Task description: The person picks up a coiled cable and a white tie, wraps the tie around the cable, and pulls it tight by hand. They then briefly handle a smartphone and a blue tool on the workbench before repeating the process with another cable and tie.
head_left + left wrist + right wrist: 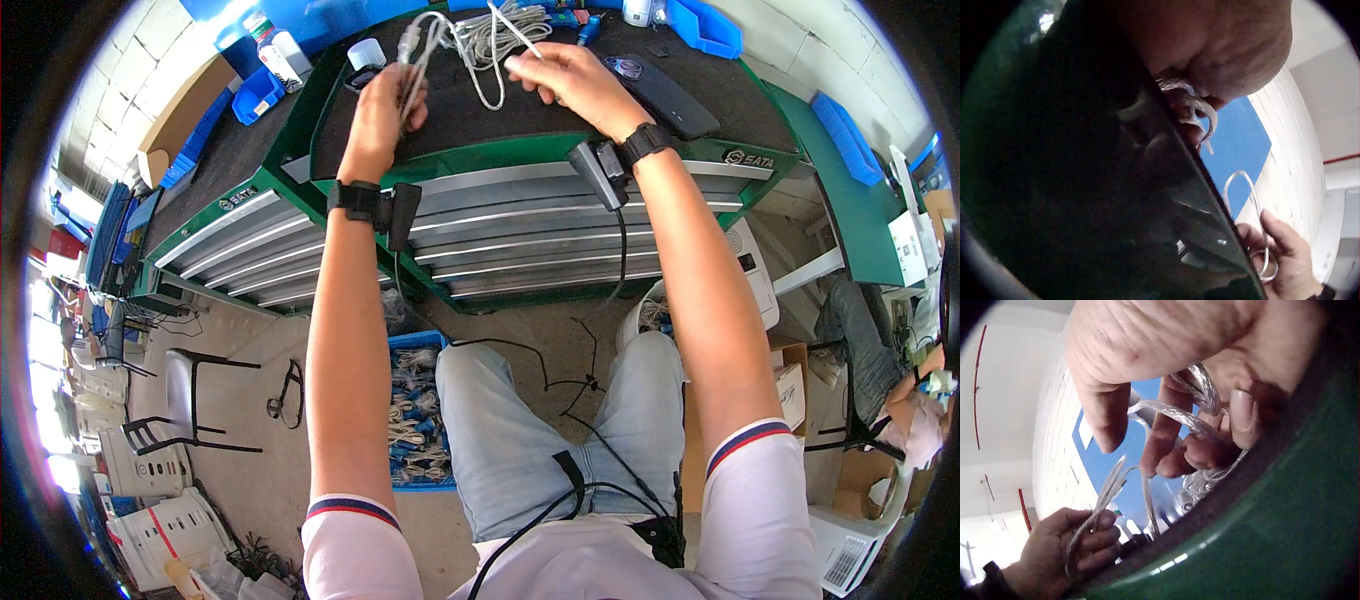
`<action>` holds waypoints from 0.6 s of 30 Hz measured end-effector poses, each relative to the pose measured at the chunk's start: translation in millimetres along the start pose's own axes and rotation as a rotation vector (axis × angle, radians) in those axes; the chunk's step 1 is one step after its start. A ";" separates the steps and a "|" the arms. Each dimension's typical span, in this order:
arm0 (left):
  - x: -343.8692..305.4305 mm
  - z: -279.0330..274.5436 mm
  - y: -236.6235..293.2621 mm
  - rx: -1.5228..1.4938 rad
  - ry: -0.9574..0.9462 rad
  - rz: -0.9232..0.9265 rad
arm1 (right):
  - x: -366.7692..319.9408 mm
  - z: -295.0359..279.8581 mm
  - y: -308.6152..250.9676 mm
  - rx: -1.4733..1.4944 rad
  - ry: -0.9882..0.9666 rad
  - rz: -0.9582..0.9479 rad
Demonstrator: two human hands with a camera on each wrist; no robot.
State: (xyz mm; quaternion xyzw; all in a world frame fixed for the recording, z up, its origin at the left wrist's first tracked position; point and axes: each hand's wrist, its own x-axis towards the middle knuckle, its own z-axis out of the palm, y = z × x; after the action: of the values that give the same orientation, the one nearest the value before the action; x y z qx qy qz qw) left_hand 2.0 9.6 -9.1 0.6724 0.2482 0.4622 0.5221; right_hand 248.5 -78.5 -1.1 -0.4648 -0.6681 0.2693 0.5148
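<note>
A clear-sheathed silvery cable runs between both hands above the workbench top. My left hand grips several loops of it with curled fingers, and a pale connector end sticks up above that hand. Opposite it, my right hand holds a length of the cable, which passes between the thumb and curled fingers in the right wrist view. A slack loop hangs between the two hands. Just behind lies a coiled heap of similar cable on the dark mat. The cabinet edge hides much of the left wrist view.
A black phone lies on the mat right of my right hand. Blue bins stand at the back, with a white cup behind my left hand. Green drawer cabinets front the bench. A blue crate of bundled cables sits on the floor.
</note>
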 end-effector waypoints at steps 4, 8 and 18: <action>-0.5 14.4 6.3 0.513 -0.119 0.185 | 2.5 10.4 1.6 -0.183 -0.044 -0.107; -4.4 18.2 8.9 0.481 -0.196 0.163 | 3.9 8.0 9.2 -0.197 -0.056 -0.123; -5.3 12.6 8.9 0.410 -0.006 0.105 | 1.6 -9.5 8.8 0.133 -0.001 0.060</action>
State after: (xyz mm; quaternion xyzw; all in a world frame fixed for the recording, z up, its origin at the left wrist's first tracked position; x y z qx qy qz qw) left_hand 9.4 -3.7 -3.1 0.7779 0.3000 0.4267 0.3505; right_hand 260.4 -74.5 -4.6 -0.4490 -0.6348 0.3288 0.5360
